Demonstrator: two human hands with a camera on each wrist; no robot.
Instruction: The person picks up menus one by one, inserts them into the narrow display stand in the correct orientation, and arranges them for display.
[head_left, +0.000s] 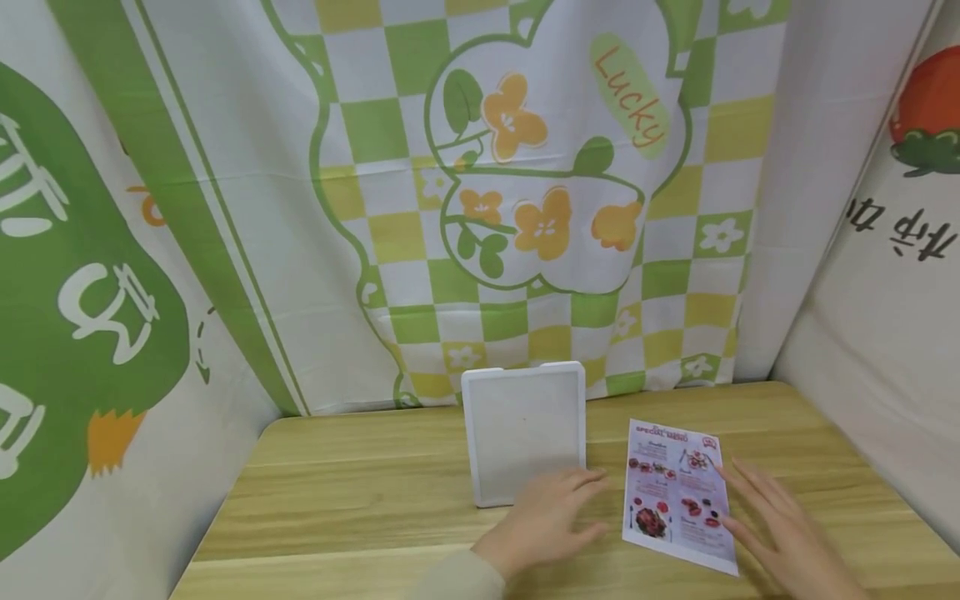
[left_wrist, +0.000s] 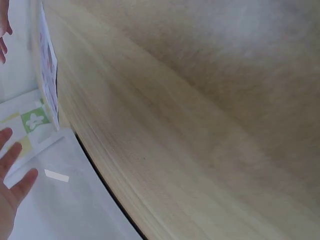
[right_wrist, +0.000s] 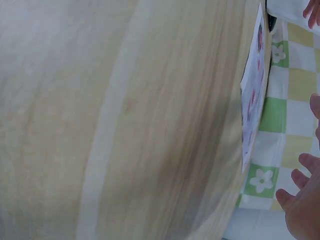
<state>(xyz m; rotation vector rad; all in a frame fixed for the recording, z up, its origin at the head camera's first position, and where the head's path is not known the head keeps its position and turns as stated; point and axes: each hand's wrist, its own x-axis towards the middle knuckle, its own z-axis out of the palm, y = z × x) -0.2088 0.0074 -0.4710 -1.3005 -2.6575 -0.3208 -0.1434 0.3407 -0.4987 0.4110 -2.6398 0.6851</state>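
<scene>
A white-rimmed frame with a blank pale panel stands upright on the wooden table. In front of its lower right corner is my left hand, fingers spread and holding nothing. The left wrist view shows that hand against the frame's pale panel. To the right lies a printed special menu sheet with food pictures. My right hand is by the sheet's right edge, its fingertips right at the border. In the right wrist view the fingers of this hand are spread apart, beyond the thin-looking sheet.
The wooden table has rounded back corners. Behind it hangs a green, yellow and white checked curtain with flowers, close behind the frame. Printed white cloth borders the right side, and another with a green shape the left.
</scene>
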